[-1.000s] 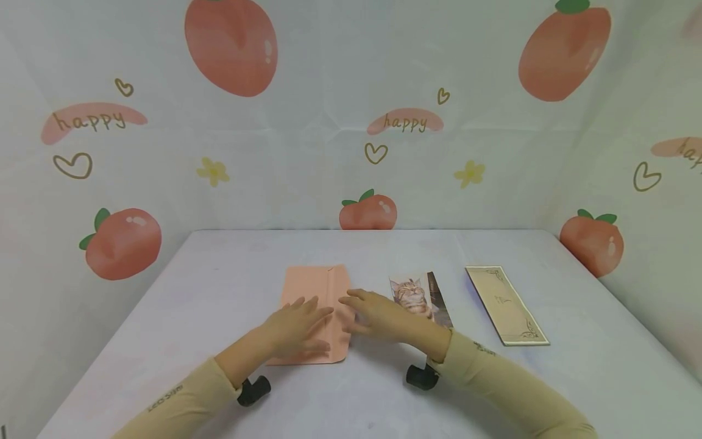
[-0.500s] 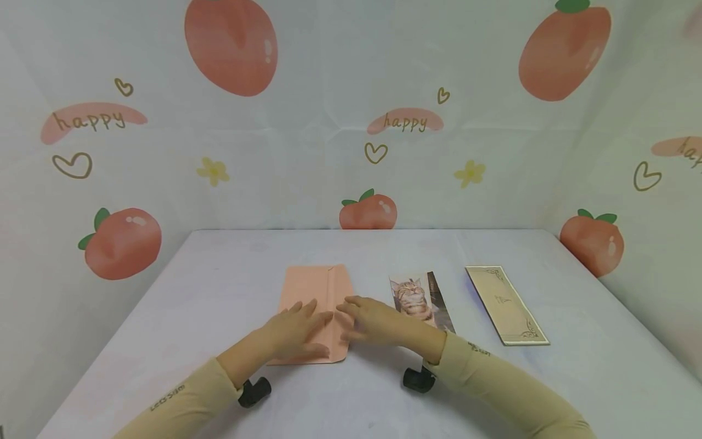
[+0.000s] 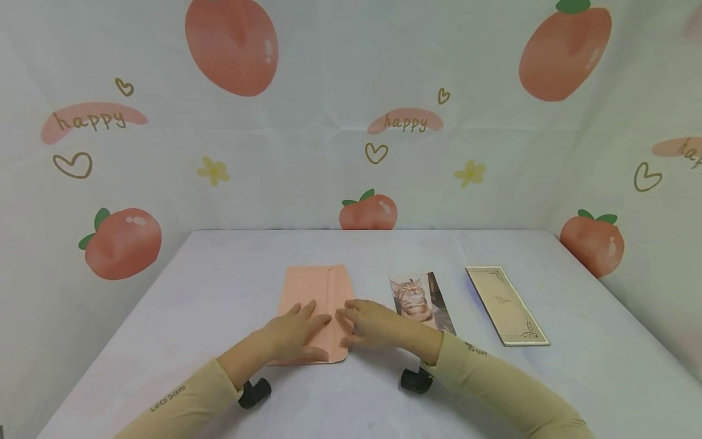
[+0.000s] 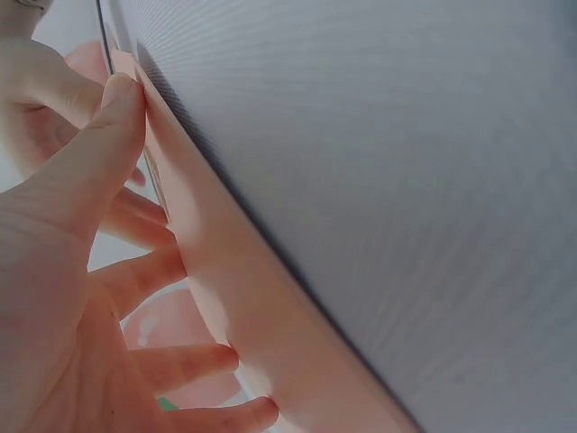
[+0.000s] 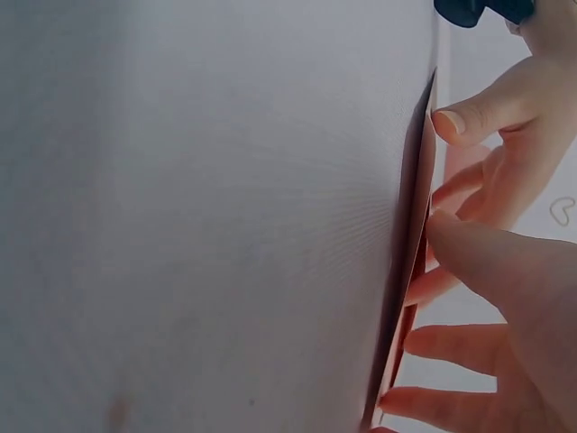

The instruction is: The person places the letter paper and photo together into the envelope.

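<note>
A salmon-pink envelope [image 3: 307,283] lies flat on the white-covered table, a crease running along its right part. My left hand [image 3: 293,335] rests on its near half with fingers spread and fingertips touching the paper. At the right edge, the fingertips of my right hand [image 3: 375,323] touch the folded side strip. In the left wrist view the envelope [image 4: 243,289] is seen at a low angle, with the left thumb and fingertips on top. The right wrist view shows the envelope's edge [image 5: 416,194] slightly raised above the cloth, near the right thumb and fingertips. Neither hand grips it.
A cat picture card [image 3: 412,299] with a dark strip lies right of the envelope, its near end hidden by the right forearm. Farther right is a long gold card [image 3: 506,305] with ornamented corners. A fruit-patterned cloth [image 3: 323,122] hangs behind the table.
My right hand has shifted slightly left and toward the near side along the envelope's right edge. The left hand has barely moved; the cards lie as before.
</note>
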`<state>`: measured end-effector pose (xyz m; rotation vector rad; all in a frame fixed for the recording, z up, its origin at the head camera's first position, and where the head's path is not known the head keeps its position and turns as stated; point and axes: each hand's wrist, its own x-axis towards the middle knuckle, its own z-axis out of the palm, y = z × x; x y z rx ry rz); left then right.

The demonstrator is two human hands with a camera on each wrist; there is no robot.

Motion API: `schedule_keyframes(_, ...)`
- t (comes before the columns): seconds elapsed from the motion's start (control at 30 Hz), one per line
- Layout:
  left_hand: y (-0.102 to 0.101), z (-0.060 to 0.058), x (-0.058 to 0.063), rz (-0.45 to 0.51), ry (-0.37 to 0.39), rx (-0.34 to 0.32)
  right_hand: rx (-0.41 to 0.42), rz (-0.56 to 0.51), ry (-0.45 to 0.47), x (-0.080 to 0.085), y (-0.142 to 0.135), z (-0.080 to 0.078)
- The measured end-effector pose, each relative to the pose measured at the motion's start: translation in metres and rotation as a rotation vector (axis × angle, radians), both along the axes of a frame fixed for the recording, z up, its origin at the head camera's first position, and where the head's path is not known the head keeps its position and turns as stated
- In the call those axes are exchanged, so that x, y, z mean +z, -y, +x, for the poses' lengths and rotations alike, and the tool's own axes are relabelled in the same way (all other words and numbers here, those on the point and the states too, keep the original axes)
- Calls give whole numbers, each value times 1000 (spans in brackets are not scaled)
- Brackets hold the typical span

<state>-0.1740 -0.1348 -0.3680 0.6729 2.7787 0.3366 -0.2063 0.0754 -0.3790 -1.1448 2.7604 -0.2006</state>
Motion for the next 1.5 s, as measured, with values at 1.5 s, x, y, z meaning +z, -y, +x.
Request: schedule_keyframes(1.5,15,-11,-3,65,-43,-68,-19,130,43,5,4,2)
